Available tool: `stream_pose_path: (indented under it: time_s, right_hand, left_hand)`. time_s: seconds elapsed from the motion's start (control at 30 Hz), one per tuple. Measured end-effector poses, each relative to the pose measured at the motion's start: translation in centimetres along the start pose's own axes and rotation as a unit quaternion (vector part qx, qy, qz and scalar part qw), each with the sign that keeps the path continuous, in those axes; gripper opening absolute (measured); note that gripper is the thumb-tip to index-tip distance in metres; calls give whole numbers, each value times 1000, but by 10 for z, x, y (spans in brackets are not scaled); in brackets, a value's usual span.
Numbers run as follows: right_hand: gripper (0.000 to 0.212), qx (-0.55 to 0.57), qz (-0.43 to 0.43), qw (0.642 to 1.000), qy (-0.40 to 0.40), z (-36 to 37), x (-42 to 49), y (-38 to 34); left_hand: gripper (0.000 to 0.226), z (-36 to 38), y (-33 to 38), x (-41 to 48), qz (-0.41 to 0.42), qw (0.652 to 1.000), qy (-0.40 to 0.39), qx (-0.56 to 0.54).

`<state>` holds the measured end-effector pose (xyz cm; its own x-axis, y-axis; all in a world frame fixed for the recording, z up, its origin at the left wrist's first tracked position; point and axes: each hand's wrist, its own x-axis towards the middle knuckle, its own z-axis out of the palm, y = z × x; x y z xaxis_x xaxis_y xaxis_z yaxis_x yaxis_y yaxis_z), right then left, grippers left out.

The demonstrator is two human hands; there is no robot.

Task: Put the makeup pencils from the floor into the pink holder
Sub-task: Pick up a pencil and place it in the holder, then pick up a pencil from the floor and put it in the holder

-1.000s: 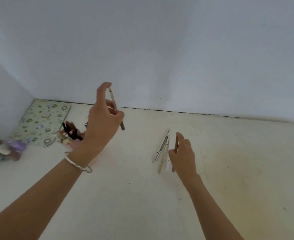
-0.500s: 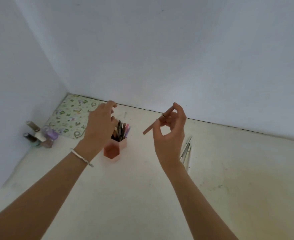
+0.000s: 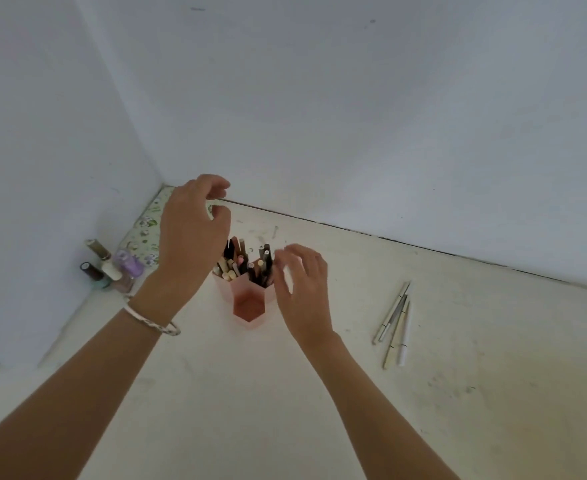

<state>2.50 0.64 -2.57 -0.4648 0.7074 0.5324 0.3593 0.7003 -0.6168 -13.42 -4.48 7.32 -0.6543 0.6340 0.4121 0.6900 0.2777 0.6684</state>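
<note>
left hand (image 3: pixel 189 233): raised over the pink holder's 10 o'clock side, fingers curled loosely, thumb and fingertips apart, nothing in it
left wrist: silver bangle (image 3: pixel 151 323) around it
right hand (image 3: pixel 302 287): at holder's 3 o'clock, fingers spread and apart, empty; fingertips close to the tops of the upright pencils, contact can't be told, motion blur there
pink holder (image 3: pixel 248 304): hexagonal cells, standing upright on the floor between the two hands; nearest front cell looks empty, rear cells are filled
pencils in holder (image 3: pixel 247 263): many, upright, mixed black, brown, beige and pink ends, packed in the rear cells
makeup pencils on floor (image 3: pixel 396 323): small bunch of about four pale/white slim sticks lying side by side, touching or nearly so, at 3 o'clock of holder and well apart from it; long axes run roughly 1 to 7 o'clock
floor (image 3: pixel 236 403): cream, scuffed, some dark marks
nail polish bottles (image 3: pixel 112 268): cluster against the left wall at 9 o'clock of holder, one purple, one dark cap, one pale cap
floral pad (image 3: pixel 143 230): green patterned flat sheet in the corner at 10-11 o'clock of holder, partly hidden behind the left hand
walls (image 3: pixel 354 116): plain white, meet in the corner at 11 o'clock
</note>
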Motion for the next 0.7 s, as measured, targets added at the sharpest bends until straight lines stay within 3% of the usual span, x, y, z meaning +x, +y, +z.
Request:
stream_pose_path:
  time_s: [0.03,0.13,0.27,0.37,0.43,0.5,0.7]
  right_hand:
    - [14,-32,-19,999,-2,2,-2,2]
    - [21,-19,-20,1000,9,-6,-9,5]
    - [30,23,65,987,145,-45,-3,22]
    - [36,16,171,960,222,-89,3,55]
    - [41,23,230,941,245,-115,0,74]
    - [42,23,263,932,250,-134,-7,89]
    - [38,-6,297,931,213,-169,-45,128]
  left_hand:
    - [34,2,2,-2,-2,1000,-2,-6]
    - [37,12,18,-11,13,1000,-9,-22]
    - [33,50,59,-36,112,992,-2,-56]
    - [26,105,89,-75,108,979,-161,-68]
    - [27,150,97,-100,59,951,-303,-4]
    - [29,188,97,-119,13,917,-393,60]
    - [19,254,111,-147,-22,891,-425,156]
